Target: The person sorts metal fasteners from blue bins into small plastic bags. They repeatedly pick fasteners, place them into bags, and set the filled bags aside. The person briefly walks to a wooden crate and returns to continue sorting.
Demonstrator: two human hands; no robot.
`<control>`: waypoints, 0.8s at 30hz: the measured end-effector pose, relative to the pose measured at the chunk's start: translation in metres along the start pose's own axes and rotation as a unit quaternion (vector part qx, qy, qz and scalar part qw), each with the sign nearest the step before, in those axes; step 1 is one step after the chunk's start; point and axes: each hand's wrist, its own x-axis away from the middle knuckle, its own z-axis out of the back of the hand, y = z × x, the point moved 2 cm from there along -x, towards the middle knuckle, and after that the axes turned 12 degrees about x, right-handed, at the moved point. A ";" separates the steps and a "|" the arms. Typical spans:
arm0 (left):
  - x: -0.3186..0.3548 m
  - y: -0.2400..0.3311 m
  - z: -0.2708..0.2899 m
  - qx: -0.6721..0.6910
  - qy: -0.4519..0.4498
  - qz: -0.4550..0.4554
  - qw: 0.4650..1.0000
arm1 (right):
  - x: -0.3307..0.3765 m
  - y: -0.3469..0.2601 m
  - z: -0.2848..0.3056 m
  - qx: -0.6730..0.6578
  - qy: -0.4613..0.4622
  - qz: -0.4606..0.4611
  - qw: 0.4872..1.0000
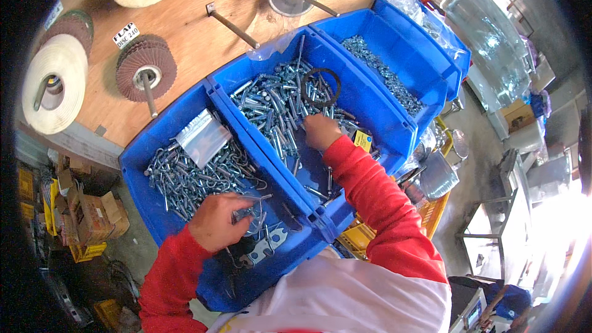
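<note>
My left hand (217, 223) is over the near part of the left blue bin (140, 176), its thumb and fingers closed on a small clear plastic bag (245, 216) with metal pieces in it. Beneath lies a flat silver metal piece with notched edges (266, 248). Hook-shaped bolts and screws (185, 179) heap up behind, topped by a folded clear bag (205, 138). My right hand (322, 132) reaches into the middle blue bin (246, 128), fingers curled down among silver anchor bolts (271, 102); what they hold is hidden. A black ring (337, 89) rests just beyond it.
Another blue bin (425, 77) of small fasteners (385, 74) stands to the right. Behind, a plywood board (185, 37) carries sanding discs (145, 68) and a protruding metal peg (234, 28). A yellow crate (438, 203) sits lower right, below my right arm.
</note>
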 end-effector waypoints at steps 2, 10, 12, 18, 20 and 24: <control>0.001 0.001 0.003 -0.008 0.025 -0.036 0.999 | -0.002 0.003 -0.014 -0.048 -0.008 0.001 0.999; -0.003 -0.001 0.008 -0.020 0.018 -0.012 1.000 | -0.023 -0.012 -0.030 -0.190 -0.024 0.039 0.981; -0.003 -0.002 0.007 -0.027 0.009 -0.014 1.000 | -0.024 -0.013 -0.035 -0.178 -0.042 0.000 0.983; -0.002 0.002 0.004 -0.059 0.018 -0.082 0.995 | -0.016 -0.021 -0.022 -0.158 0.018 -0.021 0.987; 0.000 0.004 0.005 -0.049 0.048 -0.114 0.991 | -0.010 -0.016 -0.004 -0.174 -0.017 -0.020 0.984; 0.004 -0.003 0.010 0.006 0.048 -0.048 0.998 | 0.028 -0.001 0.053 -0.448 0.051 0.015 0.892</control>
